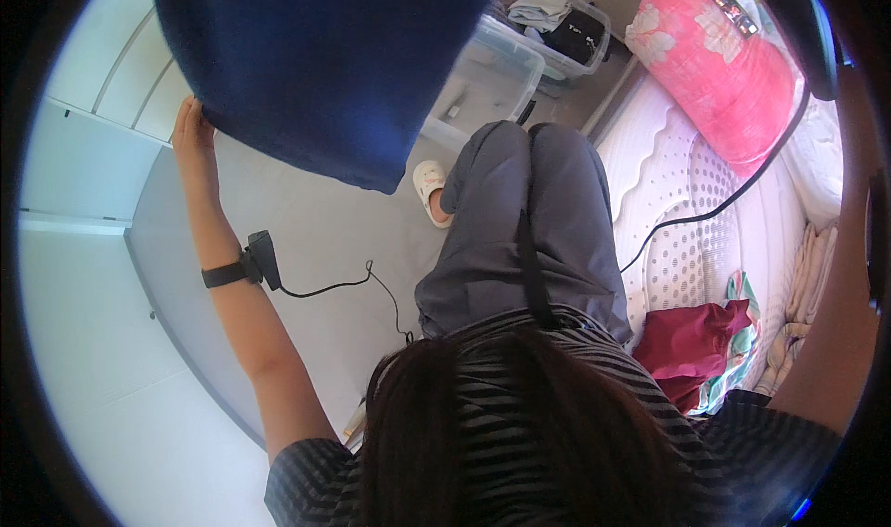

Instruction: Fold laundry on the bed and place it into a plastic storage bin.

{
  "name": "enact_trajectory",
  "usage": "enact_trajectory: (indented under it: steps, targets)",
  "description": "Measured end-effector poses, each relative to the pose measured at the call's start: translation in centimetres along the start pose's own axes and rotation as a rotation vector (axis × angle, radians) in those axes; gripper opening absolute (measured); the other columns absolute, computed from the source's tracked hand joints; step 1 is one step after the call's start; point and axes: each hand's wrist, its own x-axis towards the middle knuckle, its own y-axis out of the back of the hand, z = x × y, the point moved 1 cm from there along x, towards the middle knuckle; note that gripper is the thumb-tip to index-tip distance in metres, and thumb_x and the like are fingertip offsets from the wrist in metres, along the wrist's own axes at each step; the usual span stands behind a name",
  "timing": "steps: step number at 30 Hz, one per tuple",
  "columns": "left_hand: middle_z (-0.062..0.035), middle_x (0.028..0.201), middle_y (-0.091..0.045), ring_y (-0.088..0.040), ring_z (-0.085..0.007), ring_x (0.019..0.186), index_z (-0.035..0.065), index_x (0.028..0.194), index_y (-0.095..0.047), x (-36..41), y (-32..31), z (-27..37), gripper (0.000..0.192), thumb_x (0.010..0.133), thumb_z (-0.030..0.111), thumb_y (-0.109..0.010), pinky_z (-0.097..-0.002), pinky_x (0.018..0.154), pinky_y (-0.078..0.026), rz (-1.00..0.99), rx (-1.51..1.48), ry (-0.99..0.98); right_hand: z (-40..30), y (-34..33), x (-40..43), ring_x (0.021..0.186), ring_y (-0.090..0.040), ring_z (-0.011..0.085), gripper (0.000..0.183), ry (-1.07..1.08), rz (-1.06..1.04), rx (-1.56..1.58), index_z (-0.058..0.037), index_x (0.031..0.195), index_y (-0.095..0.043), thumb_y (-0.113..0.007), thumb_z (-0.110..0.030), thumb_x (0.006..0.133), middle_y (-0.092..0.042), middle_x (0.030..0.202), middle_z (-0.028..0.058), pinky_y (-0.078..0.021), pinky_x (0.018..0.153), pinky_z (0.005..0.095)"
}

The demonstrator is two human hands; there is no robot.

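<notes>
A dark navy cloth (320,67) hangs spread out in front of me at the top of the view. My left hand (193,126) holds its lower left corner between thumb and fingers, with that arm stretched forward. A black device (263,259) is strapped to my left wrist, with a cable running from it. My right arm (828,360) reaches up along the right rim, and the hand at its end is out of view. Beside my right thigh, a crumpled dark red cloth (686,346) lies on the mattress over a green and white striped cloth (741,360).
Clear plastic bins (498,74) stand ahead on the floor, one holding folded clothes (541,8). A pink floral bundle (724,67) with a phone (734,11) on it rests on the mattress (686,241). White cabinets (90,158) line the left; a black cable (724,203) crosses at right.
</notes>
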Motion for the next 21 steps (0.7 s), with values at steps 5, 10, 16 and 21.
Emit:
enact_trajectory:
  steps: [5, 10, 16, 21]
  targets:
    - [-0.0019, 0.082, -0.061, -0.055, -0.0157, 0.075, 0.0096, 0.102, -0.064, 0.2, -0.1, -0.5, 0.033, 0.106, 0.036, -0.044, -0.0331, 0.089, -0.047, 0.079, 0.037, -0.07, -0.7, -0.2, -0.4, 0.087, -0.069, 0.0189, 0.024, -0.012, -0.024, 0.098, 0.0056, 0.11, -0.068, -0.067, -0.014, 0.095, -0.07, 0.099, 0.0115, -0.0579, 0.082, 0.03]
    - [-0.0026, 0.075, -0.06, -0.056, -0.0189, 0.07, 0.0114, 0.097, -0.061, 3.1, 2.2, -2.2, 0.03, 0.106, 0.033, -0.043, -0.0355, 0.088, -0.047, -0.364, -0.054, 0.133, -2.0, -0.2, -0.7, 0.087, -0.069, 0.0189, 0.025, -0.02, -0.055, 0.252, 0.0059, 0.11, -0.067, -0.067, -0.014, 0.095, -0.07, 0.099, 0.0119, -0.0581, 0.082, 0.0301]
    - [-0.0036, 0.076, -0.06, -0.057, -0.0209, 0.072, 0.0114, 0.098, -0.06, 5.9, 0.2, -4.5, 0.027, 0.106, 0.03, -0.042, -0.0365, 0.089, -0.047, -0.952, -0.166, 0.319, -4.0, 0.3, -1.5, 0.087, -0.069, 0.0189, 0.025, -0.035, -0.083, 0.448, 0.0063, 0.11, -0.067, -0.066, -0.014, 0.096, -0.07, 0.1, 0.0123, -0.0583, 0.082, 0.0302]
    - [-0.0046, 0.093, -0.063, -0.058, -0.0197, 0.089, 0.0079, 0.109, -0.061, 1.9, -7.3, -5.7, 0.029, 0.105, 0.03, -0.043, -0.0341, 0.094, -0.046, -0.594, -0.002, 0.22, -5.3, 1.5, -3.7, 0.087, -0.069, 0.0189, 0.025, -0.056, -0.09, 0.599, 0.0067, 0.11, -0.067, -0.065, -0.014, 0.096, -0.07, 0.1, 0.0127, -0.0584, 0.082, 0.0303]
